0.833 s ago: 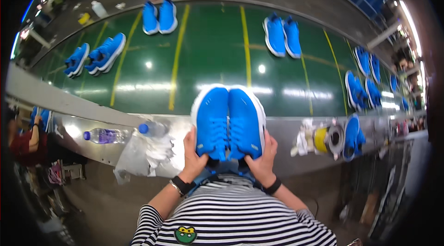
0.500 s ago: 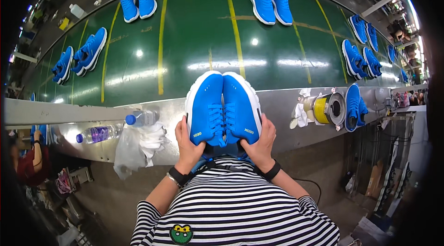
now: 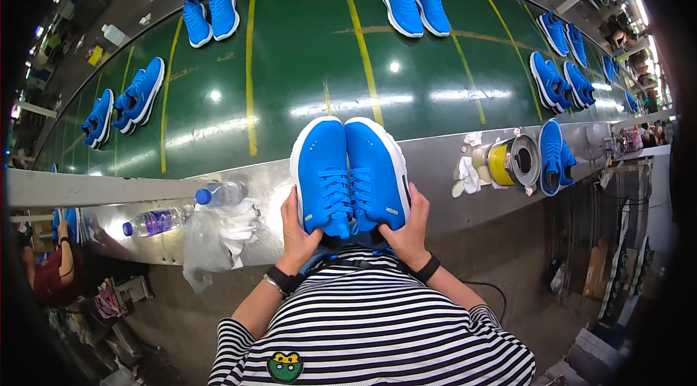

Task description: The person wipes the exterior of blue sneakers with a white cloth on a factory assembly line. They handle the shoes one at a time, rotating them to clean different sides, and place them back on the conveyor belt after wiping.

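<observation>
A pair of blue sneakers with white soles is held side by side in front of my body, toes pointing away from me. My left hand (image 3: 298, 236) grips the left sneaker (image 3: 319, 164) at its heel end, thumb near the collar and fingers along the outer side. In the same way, my right hand (image 3: 409, 233) is closed round the heel end of the right sneaker (image 3: 376, 164). Their uppers and laces face up; the soles' undersides are hidden. Beyond the toes lies a green conveyor belt (image 3: 290, 52) with yellow lines.
Several pairs of blue sneakers (image 3: 402, 7) stand on the belt. On the metal ledge (image 3: 435, 161) are a yellow-wrapped round can (image 3: 499, 164), another sneaker pair (image 3: 552, 157), water bottles (image 3: 154, 222) and white cloths (image 3: 234, 230) with a plastic bag. A person (image 3: 58, 270) works at far left.
My view has tilted slightly, so the left side sits lower and the right side higher. Both hands keep their hold on the sneakers, which show a little more apart at the toes.
</observation>
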Demonstrator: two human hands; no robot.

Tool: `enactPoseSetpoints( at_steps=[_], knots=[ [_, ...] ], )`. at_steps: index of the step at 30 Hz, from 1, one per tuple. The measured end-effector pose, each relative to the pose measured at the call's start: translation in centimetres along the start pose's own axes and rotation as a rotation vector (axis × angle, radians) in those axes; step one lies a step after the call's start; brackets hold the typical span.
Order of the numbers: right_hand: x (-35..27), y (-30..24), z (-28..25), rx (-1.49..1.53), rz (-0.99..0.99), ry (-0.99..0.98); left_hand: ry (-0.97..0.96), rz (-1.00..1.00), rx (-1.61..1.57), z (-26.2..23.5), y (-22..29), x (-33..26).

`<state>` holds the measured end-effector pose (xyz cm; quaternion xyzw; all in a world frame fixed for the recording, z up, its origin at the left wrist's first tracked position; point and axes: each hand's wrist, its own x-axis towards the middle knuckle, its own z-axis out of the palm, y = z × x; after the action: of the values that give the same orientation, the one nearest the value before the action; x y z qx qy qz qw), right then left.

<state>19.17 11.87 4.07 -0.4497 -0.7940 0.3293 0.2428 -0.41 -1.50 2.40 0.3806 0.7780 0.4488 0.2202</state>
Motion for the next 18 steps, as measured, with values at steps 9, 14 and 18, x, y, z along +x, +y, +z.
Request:
enactPoseSetpoints(
  at_steps=[9, 14, 18],
  knots=[
    [0.0, 1.2, 0.9, 0.167, 0.150, -0.049, -0.067, -0.290, -0.467, 2.2, -6.1, -1.5],
    [-0.3, 3.3, 1.7, 0.210, 0.218, -0.022, -0.165, -0.402, -0.293, 2.6, -8.6, -0.9],
    [0.2, 6.5, 2.7, 0.289, 0.352, -0.060, -0.317, -0.494, -0.090, 0.3, -6.8, 0.6]
  ],
)
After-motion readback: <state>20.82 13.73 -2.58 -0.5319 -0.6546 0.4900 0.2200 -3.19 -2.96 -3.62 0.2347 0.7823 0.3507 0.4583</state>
